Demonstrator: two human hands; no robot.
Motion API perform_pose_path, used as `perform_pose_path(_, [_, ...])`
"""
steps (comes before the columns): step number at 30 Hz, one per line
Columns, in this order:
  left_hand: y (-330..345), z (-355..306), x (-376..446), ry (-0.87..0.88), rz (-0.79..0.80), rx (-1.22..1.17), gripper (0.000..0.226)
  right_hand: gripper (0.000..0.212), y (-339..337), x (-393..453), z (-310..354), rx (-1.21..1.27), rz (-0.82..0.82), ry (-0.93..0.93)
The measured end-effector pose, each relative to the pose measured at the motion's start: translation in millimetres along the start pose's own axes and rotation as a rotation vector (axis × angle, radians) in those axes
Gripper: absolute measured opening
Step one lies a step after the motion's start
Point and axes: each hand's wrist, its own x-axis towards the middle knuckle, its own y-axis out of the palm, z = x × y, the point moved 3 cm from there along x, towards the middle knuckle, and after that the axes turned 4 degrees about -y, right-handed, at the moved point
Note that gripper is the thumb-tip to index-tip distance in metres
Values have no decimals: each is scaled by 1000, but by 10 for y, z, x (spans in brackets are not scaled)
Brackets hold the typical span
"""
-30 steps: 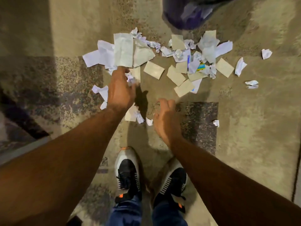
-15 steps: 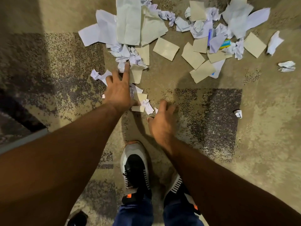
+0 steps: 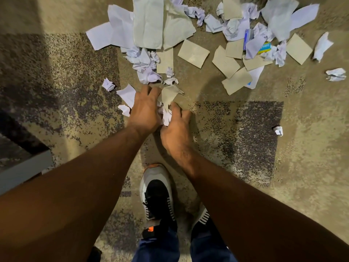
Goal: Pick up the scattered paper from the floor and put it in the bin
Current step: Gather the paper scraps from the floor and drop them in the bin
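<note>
Scattered paper covers the carpet ahead of me: a large beige sheet (image 3: 148,25), white sheets (image 3: 111,35), beige cards (image 3: 193,53) and crumpled white pieces (image 3: 145,63). My left hand (image 3: 145,108) and my right hand (image 3: 175,133) are down on the floor side by side. Between them they hold a small bunch of paper scraps (image 3: 169,95), a torn beige piece on top and crumpled white bits below. Fingers of both hands curl in around the bunch. The bin is out of view.
Loose bits lie apart: a crumpled ball (image 3: 335,74) at far right, a small scrap (image 3: 278,130) on the dark carpet patch, another ball (image 3: 108,84) at left. My shoes (image 3: 156,191) stand just behind the hands. A grey ledge (image 3: 22,171) juts in at left.
My view has dropped closer to the floor and the bin has left the frame. My left hand pulled back with scraps and my right hand moved in against it, closing on the bunch.
</note>
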Motion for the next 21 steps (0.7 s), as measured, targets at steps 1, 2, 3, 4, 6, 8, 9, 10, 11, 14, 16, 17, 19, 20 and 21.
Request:
perform_pose_path(1, [25, 9, 2, 15, -9, -22, 52, 77, 7, 8, 24, 29, -11, 6])
perform_pose_path(2, [50, 17, 2, 29, -10, -42, 47, 79, 23, 19, 35, 61, -29, 15])
perform_pose_path(3, [71, 20, 1, 40, -5, -57, 44, 80, 19, 25, 49, 99, -53, 30])
perform_pose_path(4, [79, 16, -1, 45, -2, -67, 42, 81, 23, 38, 45, 145, -83, 36])
perform_pose_path(6, [78, 2, 1, 55, 8, -71, 40, 81, 7, 66, 34, 224, -104, 36])
perform_pose_path(8, [69, -27, 2, 75, 33, -55, 42, 79, -26, 82, 27, 238, -63, 46])
perform_pose_path(9, [70, -40, 2, 83, 43, -57, 43, 77, -43, 90, 18, 223, -42, 43])
perform_pose_path(10, [69, -55, 1, 86, 50, -66, 43, 75, -64, 100, 11, 213, -28, 30])
perform_pose_path(11, [68, -70, 2, 86, 55, -73, 43, 72, -92, 99, 17, 205, -15, 16])
perform_pose_path(14, [54, -134, 6, 86, 82, -62, 39, 64, -103, 95, 20, 200, -17, 8])
perform_pose_path(16, [31, -185, 9, 77, 83, -72, 35, 59, -89, 116, 24, 216, -43, 15])
perform_pose_path(17, [16, -214, 5, 70, 76, -85, 33, 57, -86, 121, 33, 236, -51, 25])
perform_pose_path(19, [-22, -286, -20, 64, 59, -100, 28, 53, -46, 164, -1, 270, -87, 29])
perform_pose_path(20, [-48, -324, -37, 65, 51, -108, 27, 53, -64, 178, -8, 279, -111, 29])
perform_pose_path(21, [-78, -365, -51, 70, 47, -121, 27, 52, -119, 174, 4, 285, -121, 29])
